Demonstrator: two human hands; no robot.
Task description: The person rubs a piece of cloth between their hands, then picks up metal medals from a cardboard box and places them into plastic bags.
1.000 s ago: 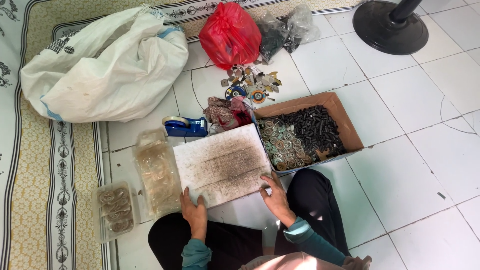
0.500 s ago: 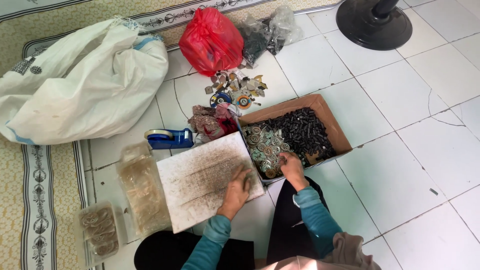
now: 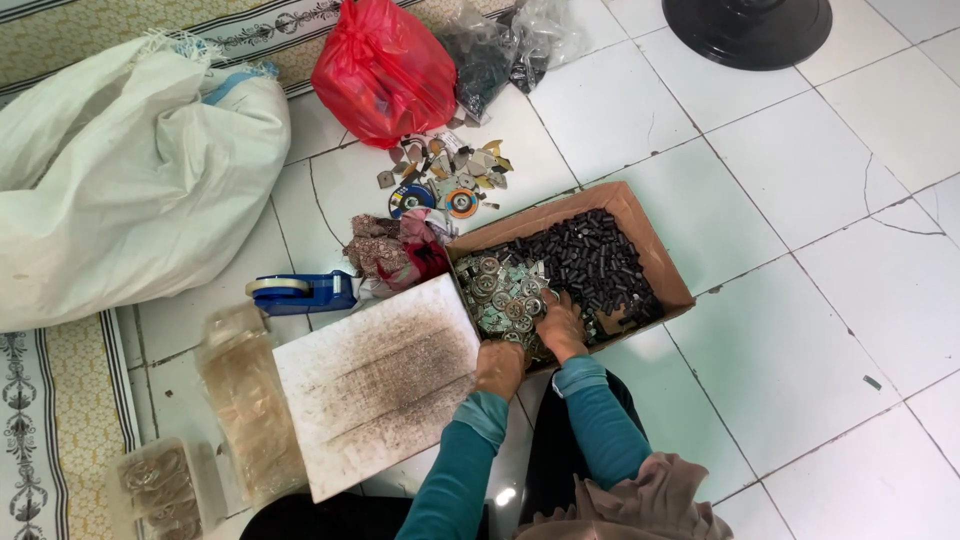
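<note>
A brown cardboard box lies on the tiled floor, holding round silvery metal parts on its left side and several small black cylinders on its right. My right hand is inside the box at its near edge, fingers curled down into the metal parts. My left hand sits at the box's near left corner, against the right edge of a stained white board. Its fingers are curled under and hidden. Both sleeves are teal.
A blue tape dispenser and crumpled cloth lie behind the board. Clear bags of parts and a small tray lie to its left. Further back are a white sack, a red bag, loose scraps and a black fan base.
My left hand slid right across the board to the box corner. My right hand went from the board's edge into the box. The view shifted left.
</note>
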